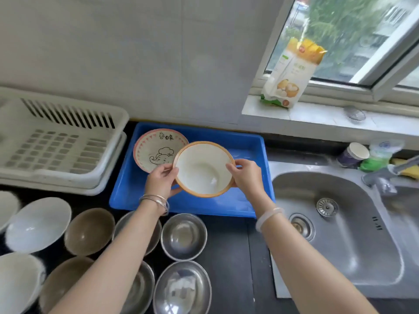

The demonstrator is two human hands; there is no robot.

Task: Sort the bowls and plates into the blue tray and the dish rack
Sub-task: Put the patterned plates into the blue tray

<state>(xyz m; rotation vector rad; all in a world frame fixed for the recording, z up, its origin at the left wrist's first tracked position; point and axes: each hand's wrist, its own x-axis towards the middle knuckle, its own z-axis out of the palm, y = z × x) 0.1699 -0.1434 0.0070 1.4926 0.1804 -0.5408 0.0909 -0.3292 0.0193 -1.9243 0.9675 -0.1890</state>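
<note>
- An orange-rimmed white bowl [204, 169] is held over the blue tray [247, 138], between both hands, tilted with its inside facing the camera.
- The left hand [161, 180] grips the bowl's rim at 9 o'clock, thumb inside the rim and the other fingers behind it.
- The right hand [246, 175] pinches the rim at 3 o'clock, thumb on the inner edge.
- A patterned bowl with an elephant drawing [156, 149] lies in the tray at 10 o'clock of the held bowl, partly behind it.
- The white dish rack [56, 141] sits at 9 o'clock of the tray.
- More bowls wait on the dark counter at 7 o'clock: a white one [38, 224], a brown one [89, 231] and a steel one [183, 236].
- The steel sink [340, 225] lies at 4 o'clock.
</note>
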